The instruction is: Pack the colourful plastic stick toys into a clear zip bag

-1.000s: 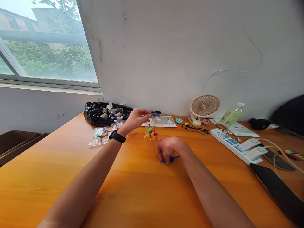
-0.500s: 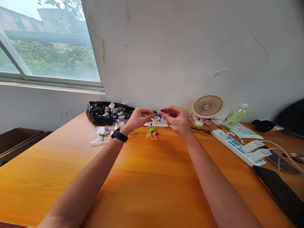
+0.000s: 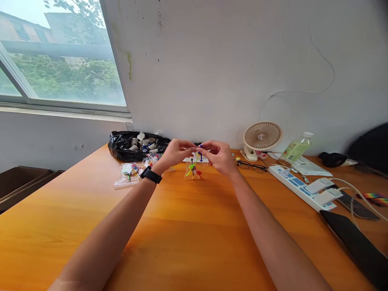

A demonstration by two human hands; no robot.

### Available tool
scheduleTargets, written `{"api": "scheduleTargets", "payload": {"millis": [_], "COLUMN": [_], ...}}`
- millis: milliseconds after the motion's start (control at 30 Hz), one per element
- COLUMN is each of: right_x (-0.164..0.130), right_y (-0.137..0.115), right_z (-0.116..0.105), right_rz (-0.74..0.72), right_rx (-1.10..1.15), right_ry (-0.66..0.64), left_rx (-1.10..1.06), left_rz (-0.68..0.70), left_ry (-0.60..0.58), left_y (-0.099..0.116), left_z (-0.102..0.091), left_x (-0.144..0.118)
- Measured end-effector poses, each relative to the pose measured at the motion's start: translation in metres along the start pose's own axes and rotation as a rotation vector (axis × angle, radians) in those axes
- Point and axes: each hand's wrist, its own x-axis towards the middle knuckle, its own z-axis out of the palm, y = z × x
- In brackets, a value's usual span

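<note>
Transparent bag (image 3: 188, 168)—seemingly pinched in my left hand (image 3: 176, 154), hence hanging upright; my right hand (image 3: 222, 158) pinches a blue piece (image 3: 201, 157).

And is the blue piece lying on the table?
No, the right hand is holding the blue piece up off the table.

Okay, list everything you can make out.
Blue piece: 1, blue, centre
Small bag: 1, clear, centre
Bagged pieces: several, mixed colours, inside
Packets: several, clear, left
Bin bag: 1, black, left
Fan: 1, beige, back
Glasses: 1 pair, dark, below fan
Bottle: 1, pale green, right
Power strip: 1, white, right
Chargers: 2, white, on power strip
Flat things: 2, dark, lower right
Wall: 1, white, back
Table: 1, brown, foreground
Window: 1, grey-framed, left
Watch: 1, black, left wrist
Left hand, right hand: 2, bare, centre
</note>
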Motion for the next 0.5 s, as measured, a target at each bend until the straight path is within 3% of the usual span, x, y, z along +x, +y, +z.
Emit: {"api": "scheduleTargets", "payload": {"millis": [267, 500], "right_x": [-0.001, -0.004], "right_y": [-0.017, -0.017], "right_z": [-0.002, 0.004], "right_rz": [-0.096, -0.087], "right_rx": [0.011, -0.028], "right_ry": [0.172, 0.057], "left_rx": [-0.011, -0.018], "left_rz": [0.004, 0.017], "left_ry": [0.000, -0.021], "left_y": [-0.005, -0.001], "left_z": [-0.001, 0.000], "left_x": [0.001, 0.000]}}
